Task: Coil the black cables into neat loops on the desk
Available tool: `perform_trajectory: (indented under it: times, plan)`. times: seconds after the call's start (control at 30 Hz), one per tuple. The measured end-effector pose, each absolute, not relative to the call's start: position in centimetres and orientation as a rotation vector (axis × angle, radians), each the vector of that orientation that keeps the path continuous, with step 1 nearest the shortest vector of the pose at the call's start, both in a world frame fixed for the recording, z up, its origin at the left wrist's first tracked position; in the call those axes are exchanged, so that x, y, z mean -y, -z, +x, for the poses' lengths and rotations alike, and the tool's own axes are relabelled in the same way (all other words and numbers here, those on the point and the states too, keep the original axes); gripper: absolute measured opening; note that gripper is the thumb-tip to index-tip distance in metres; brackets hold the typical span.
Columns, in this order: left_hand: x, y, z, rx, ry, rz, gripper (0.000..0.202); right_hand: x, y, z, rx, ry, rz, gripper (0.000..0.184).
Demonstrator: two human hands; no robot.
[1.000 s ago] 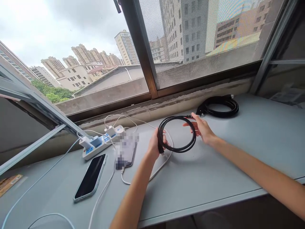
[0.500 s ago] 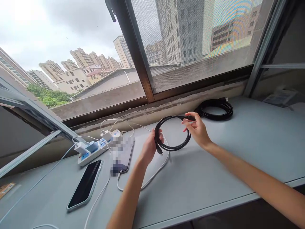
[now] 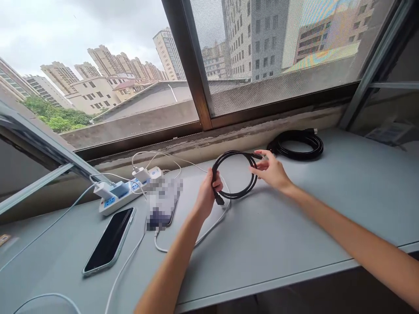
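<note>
Curving smoothly, the glossy black cable (image 3: 237, 196) forms a ring.

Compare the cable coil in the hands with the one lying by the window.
The held coil is off the table, gripped by the left hand; the resting coil lies on the table.
The held coil is a thin bundle of few strands; the resting coil is a thicker bundle.
The held coil is tilted up, its loop facing the camera; the resting coil lies flat.
Both are black, looped cables.
</note>
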State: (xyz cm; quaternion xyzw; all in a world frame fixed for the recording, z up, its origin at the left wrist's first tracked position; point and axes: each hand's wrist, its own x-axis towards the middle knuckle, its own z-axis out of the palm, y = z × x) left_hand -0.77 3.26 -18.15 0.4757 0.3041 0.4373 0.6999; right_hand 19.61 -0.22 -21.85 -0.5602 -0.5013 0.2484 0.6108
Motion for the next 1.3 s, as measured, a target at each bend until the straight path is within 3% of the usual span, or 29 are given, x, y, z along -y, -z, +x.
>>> perform_trajectory:
  times: [0.4, 0.53, 0.63, 0.93, 1.2, 1.3]
  plan:
    - [-2.8, 17.8, -1.0, -0.48, -0.913, 0.782, 0.039, 0.1, 22.1, 18.7, 1.124, -0.905, -1.435, 0.07]
    - [-2.7, 17.8, -1.1, -0.43, -0.864, 0.762, 0.04, -0.2, 21.7, 18.6, 1.074, -1.203, -1.429, 0.043]
    - [-2.7, 17.5, -1.2, -0.484, -0.869, 0.802, 0.039, -0.1, 21.2, 18.6, 1.094, -1.239, -1.363, 0.025]
    - [-3.1, 19.3, -1.3, -0.992, -0.813, 1.303, 0.037, -0.7, 21.7, 19.3, 0.836, -1.092, -1.295, 0.026]
    - [-4.4, 19.6, -2.2, -1.288, -0.896, 1.377, 0.048, -1.0, 22.6, 19.4, 0.858, -1.167, -1.245, 0.005]
    - [-4.7, 19.4, -2.6, -1.318, -0.959, 1.396, 0.051, -1.1, 23.0, 19.2, 0.935, -1.192, -1.233, 0.015]
